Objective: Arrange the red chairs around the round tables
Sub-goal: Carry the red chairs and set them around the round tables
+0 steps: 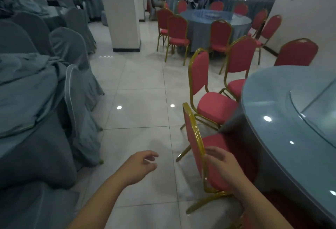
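- right hand [223,161], fingers loosely spread, is at the gold back frame of the nearest red chair [192,137], gripping nothing; contact unclear.
- left hand [140,165] hangs empty, loosely curled, over the tiled floor [136,83].
- the chair's seat is tucked under the round surface [272,137], probably to match the neighbouring chair [200,72].

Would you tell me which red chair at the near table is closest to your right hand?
The chair lowest in view; the right hand is at its backrest, the others stand farther along.
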Motion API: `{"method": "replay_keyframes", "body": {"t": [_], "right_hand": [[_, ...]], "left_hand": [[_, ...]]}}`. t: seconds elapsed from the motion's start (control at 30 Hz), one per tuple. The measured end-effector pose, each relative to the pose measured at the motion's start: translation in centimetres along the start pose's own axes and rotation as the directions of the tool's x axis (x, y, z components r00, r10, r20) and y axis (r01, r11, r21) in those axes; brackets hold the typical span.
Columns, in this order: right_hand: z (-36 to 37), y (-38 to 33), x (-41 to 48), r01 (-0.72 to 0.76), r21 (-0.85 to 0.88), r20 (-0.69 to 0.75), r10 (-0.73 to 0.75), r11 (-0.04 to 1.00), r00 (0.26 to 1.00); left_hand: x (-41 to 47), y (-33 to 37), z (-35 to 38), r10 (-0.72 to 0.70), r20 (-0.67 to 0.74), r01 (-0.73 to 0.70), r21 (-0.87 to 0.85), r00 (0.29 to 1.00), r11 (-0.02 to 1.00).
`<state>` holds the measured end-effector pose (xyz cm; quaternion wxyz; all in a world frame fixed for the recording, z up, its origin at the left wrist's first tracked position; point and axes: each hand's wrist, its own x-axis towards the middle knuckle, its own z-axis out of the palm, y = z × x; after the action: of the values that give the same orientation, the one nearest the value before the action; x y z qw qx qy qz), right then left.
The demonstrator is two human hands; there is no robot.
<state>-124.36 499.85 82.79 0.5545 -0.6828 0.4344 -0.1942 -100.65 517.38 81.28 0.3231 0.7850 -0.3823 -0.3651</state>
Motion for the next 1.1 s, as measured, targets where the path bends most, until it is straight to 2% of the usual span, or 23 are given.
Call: {"method": "replay_keyframes", "body": {"t": [0.13, 0.33, 0.5, 0.63, 0.87, 0.97, 1.1], "right_hand": [[1.6, -2.0, 5.9, -0.006, -0.026, -0.013, 0.005, 1.0, 1.0], [6.1, -6.0, 20.8, 0.042, -0.011, -0.044, -0.042, 0.999, 0.998], [10.7, -9.3, 33.1, 0.015, 0.072, -0.001, -0.015, 0.997, 1.0], [14.5, -12.6, 42.8, -0.061, 0.01, 0.085, 0.06, 0.998, 0.995], [19.8, -17.7, 58.7, -0.098, -0.025, 0.158, 0.101, 0.995, 0.982], [20.7, -19.0, 66.9, -0.098, -0.037, 0.096, 0.102, 0.994, 0.99], [20.4, -22.3, 77.0, -0.121, -0.027, 0.004, 0.121, 0.992, 0.993]], "left_hand": [[6.7, -0.4, -4.1, 0.049, 0.001, -0.049, 0.014, 0.999, 0.999], [20.0, -0.2, -10.9, 0.085, 0.024, -0.085, -0.012, 0.996, 0.996], [29.1, -1.1, -18.2, 0.001, -0.073, -0.01, -0.126, 0.997, 0.992], [36.2, -2.6, -23.5, -0.032, -0.125, 0.016, -0.124, 0.992, 0.992], [50.0, -5.1, -30.6, -0.121, -0.126, 0.082, -0.277, 0.985, 0.957], [58.4, -5.7, -33.8, -0.125, -0.102, 0.088, -0.31, 0.987, 0.947], [70.7, -3.2, -39.3, -0.075, -0.047, 0.056, -0.322, 0.996, 0.945]]}}
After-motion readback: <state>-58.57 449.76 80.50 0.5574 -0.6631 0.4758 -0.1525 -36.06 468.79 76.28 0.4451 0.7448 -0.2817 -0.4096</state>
